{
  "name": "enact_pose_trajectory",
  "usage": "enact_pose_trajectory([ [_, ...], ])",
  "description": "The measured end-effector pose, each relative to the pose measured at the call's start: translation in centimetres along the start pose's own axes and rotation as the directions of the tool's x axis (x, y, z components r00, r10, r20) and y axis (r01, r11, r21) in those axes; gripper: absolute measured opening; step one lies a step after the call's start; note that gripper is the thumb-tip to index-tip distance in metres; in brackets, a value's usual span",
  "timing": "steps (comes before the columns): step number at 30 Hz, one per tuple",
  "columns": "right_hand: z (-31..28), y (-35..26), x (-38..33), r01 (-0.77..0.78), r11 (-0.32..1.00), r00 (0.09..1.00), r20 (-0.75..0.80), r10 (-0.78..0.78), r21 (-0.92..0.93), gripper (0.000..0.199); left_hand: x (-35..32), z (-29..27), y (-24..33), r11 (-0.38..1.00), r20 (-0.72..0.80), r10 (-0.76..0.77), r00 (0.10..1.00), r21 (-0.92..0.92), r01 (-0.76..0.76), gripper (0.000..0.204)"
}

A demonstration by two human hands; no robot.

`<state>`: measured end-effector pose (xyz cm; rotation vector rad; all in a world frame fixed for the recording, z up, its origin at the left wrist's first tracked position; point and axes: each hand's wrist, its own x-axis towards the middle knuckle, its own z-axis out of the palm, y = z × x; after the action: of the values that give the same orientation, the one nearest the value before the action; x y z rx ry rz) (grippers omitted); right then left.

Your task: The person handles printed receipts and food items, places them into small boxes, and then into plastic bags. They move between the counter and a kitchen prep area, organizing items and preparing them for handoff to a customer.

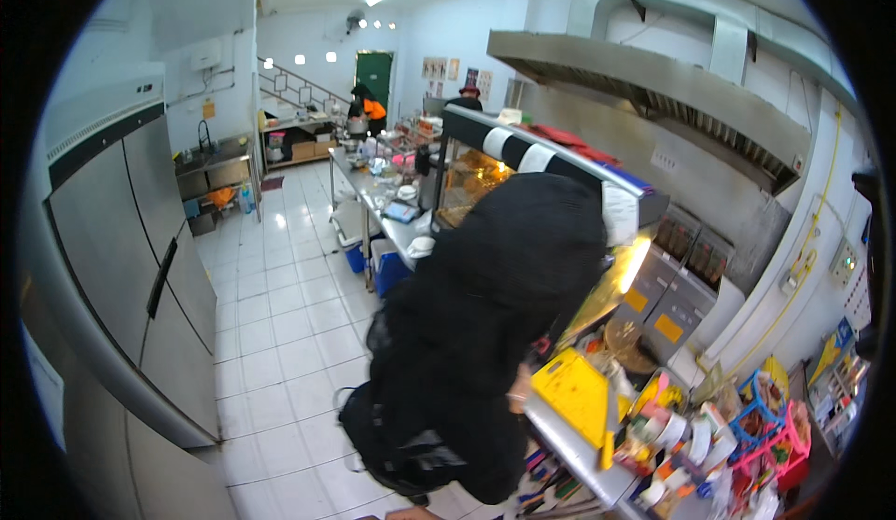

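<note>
Only a sliver of skin shows at the lower edge, seemingly my left hand (413, 513); its fingers are cut off by the frame. My right hand is outside the picture. Directly in front of me stands a person in black clothes (467, 333), bent toward the counter on the right and wearing a black bag at the waist. This person's hand (519, 389) is beside a yellow cutting board (571, 391). Along the board's right side lies a knife (609, 441) with a yellow handle. What the person's hand does is hidden by the body.
Tall steel refrigerators (103, 240) line the left side of the tiled floor (280, 352). Bottles and colored baskets (761, 417) crowd the right counter. Steel fryers (658, 305) stand beneath a hood (653, 100). A long steel table (378, 204) runs toward two people farther back.
</note>
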<state>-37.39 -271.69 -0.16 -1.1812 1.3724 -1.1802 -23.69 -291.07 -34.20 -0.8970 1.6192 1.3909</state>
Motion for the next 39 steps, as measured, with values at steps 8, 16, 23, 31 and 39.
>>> enact_pose_trajectory([
  [8, 4.6, -2.9, 12.2, 0.091, 0.987, 0.994, -0.066, -0.082, 0.135, 0.031, -3.9, -14.9, -5.8, 0.922, -0.314, -0.019, 0.949, -0.372, -0.105, 0.029],
  [16, 2.8, 1.3, 15.9, 0.069, 0.922, 0.9, -0.423, 0.107, 0.38, 0.027, -1.3, -26.0, 13.7, 0.891, -0.276, 0.441, 0.854, 0.02, -0.454, 0.032],
  [23, -8.8, 1.1, 27.4, 0.085, 0.929, 0.756, -0.631, 0.176, 0.361, 0.022, -5.4, -36.4, 30.4, 0.752, -0.148, 0.656, 0.74, 0.044, -0.658, 0.024],
  [31, -38.5, -11.9, 23.3, 0.089, 0.882, -0.194, -0.877, -0.44, -0.462, 0.02, -4.3, -46.9, 43.1, 0.78, -0.049, 0.622, 0.782, 0.133, -0.612, 0.017],
  [39, -65.2, -23.1, 17.0, -0.407, 0.882, -0.611, -0.647, -0.457, -0.239, 0.059, -10.8, -44.7, 71.4, 0.38, 0.166, 0.903, 0.395, 0.115, -0.918, 0.017],
])
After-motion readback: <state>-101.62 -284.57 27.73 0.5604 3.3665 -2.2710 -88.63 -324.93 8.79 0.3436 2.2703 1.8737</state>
